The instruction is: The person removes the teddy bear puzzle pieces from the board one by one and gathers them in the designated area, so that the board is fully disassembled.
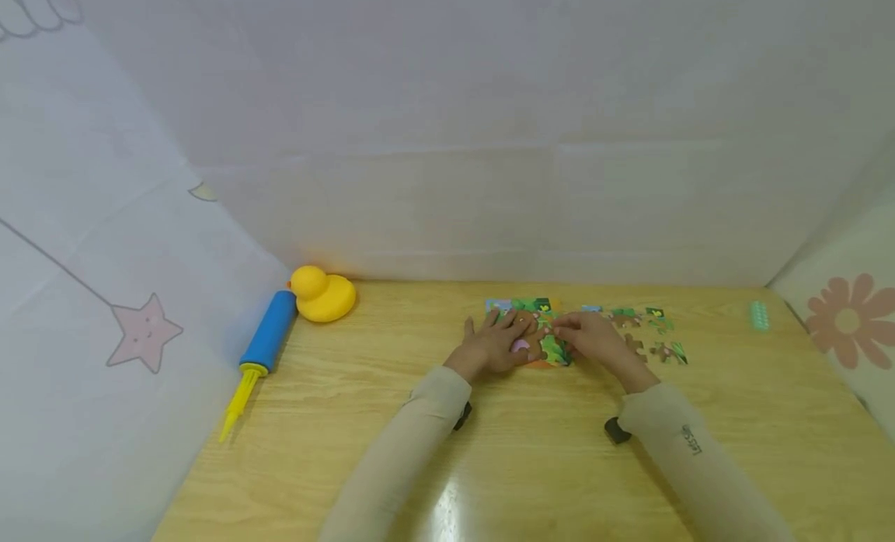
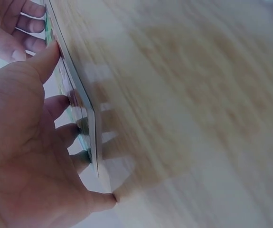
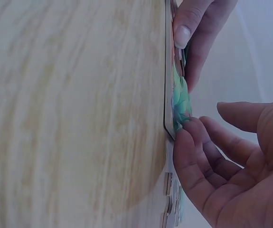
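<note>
A colourful jigsaw puzzle (image 1: 557,351) with a brown animal picture lies flat on the wooden table. My left hand (image 1: 489,349) rests on its left part with fingers spread. In the left wrist view, the thumb and several fingertips of that hand (image 2: 24,147) touch the picture side, while the little finger touches the table past the board's edge. My right hand (image 1: 596,338) is at the puzzle's right side. In the right wrist view, its bent fingers (image 3: 193,164) touch the green corner, and the thumb stands apart from them. No piece shows between thumb and fingers.
Several loose puzzle pieces (image 1: 663,351) lie right of my right hand. A yellow rubber duck (image 1: 327,298) and a blue and yellow hand pump (image 1: 269,330) are at the table's left. A small mint-green item (image 1: 759,316) lies far right. Cloth walls (image 1: 447,208) border the table.
</note>
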Demonstrator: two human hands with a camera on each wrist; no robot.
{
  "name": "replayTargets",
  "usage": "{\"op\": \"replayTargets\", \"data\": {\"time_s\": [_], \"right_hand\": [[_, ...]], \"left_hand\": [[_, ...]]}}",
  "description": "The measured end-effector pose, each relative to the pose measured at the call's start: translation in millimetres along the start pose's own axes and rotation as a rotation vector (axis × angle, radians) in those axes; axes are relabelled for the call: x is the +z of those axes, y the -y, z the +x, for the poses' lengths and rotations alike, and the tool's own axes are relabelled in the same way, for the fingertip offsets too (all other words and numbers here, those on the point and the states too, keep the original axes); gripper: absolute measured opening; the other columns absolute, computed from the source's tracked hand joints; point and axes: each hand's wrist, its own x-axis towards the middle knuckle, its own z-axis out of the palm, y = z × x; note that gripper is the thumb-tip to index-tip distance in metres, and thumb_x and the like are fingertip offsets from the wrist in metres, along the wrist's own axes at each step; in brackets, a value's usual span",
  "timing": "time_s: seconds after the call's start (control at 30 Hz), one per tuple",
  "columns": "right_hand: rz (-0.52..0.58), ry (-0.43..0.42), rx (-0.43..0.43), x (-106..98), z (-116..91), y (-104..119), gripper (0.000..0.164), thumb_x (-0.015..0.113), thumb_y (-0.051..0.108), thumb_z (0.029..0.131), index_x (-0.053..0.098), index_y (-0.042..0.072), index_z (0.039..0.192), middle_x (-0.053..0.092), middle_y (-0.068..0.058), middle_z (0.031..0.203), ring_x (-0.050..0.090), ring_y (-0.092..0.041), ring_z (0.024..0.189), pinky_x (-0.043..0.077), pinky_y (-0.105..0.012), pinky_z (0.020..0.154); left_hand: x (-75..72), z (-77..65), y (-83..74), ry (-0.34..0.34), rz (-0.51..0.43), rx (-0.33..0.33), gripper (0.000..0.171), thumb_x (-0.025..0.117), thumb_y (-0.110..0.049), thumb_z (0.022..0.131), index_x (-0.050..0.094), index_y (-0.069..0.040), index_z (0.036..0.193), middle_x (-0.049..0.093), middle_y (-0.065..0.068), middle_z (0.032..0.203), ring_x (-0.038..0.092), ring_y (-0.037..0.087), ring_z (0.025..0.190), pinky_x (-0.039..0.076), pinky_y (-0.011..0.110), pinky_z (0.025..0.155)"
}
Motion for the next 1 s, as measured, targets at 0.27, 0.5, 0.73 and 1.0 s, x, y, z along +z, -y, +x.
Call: {"op": "replayTargets", "data": {"time_s": [0.27,0.5,0.73,1.0], "right_hand": [[-0.063,-0.016,-0.016,-0.1,-0.9,1.6,0.04,0.051,0.023,0.107,0.059,0.003,0.14,0.065,-0.023,0.133,0.069,-0.026,0.098,0.059,-0.04,0.082],[-0.082,-0.029,-0.047,1.8,-1.4,-1.7,0.035,0.055,0.024,0.105,0.066,0.007,0.133,0.064,-0.022,0.136,0.063,-0.039,0.12,0.055,-0.053,0.095],[-0.036,-0.054,-0.062,2.8,-3.8,-6.0,0.033,0.061,0.017,0.101,0.066,0.01,0.132,0.071,-0.018,0.123,0.068,-0.032,0.106,0.058,-0.045,0.086],[0.124,-0.015,-0.043,2.2,-6.8,-9.8,0.039,0.06,0.01,0.1,0.061,0.006,0.139,0.072,-0.018,0.108,0.068,-0.018,0.084,0.059,-0.033,0.076]], "left_hand": [[-3.3,-1.4,-3.3,0.012,-0.007,-0.033,0.073,0.048,-0.062,0.1,0.019,-0.037,0.163,0.007,-0.008,0.173,0.003,0.026,0.161,0.006,0.07,0.122],[-2.9,-1.6,-3.8,0.007,-0.012,-0.031,0.074,0.047,-0.063,0.1,0.019,-0.037,0.163,0.008,-0.007,0.173,0.003,0.027,0.161,0.005,0.071,0.122],[-0.7,2.1,-2.7,0.014,0.001,-0.039,0.074,0.047,-0.063,0.1,0.017,-0.038,0.163,0.006,-0.007,0.173,0.002,0.027,0.161,0.005,0.071,0.122],[-0.1,3.3,-1.0,0.015,0.011,-0.022,0.074,0.045,-0.064,0.1,0.014,-0.04,0.163,0.006,-0.007,0.173,0.002,0.027,0.161,0.005,0.071,0.122]]}}
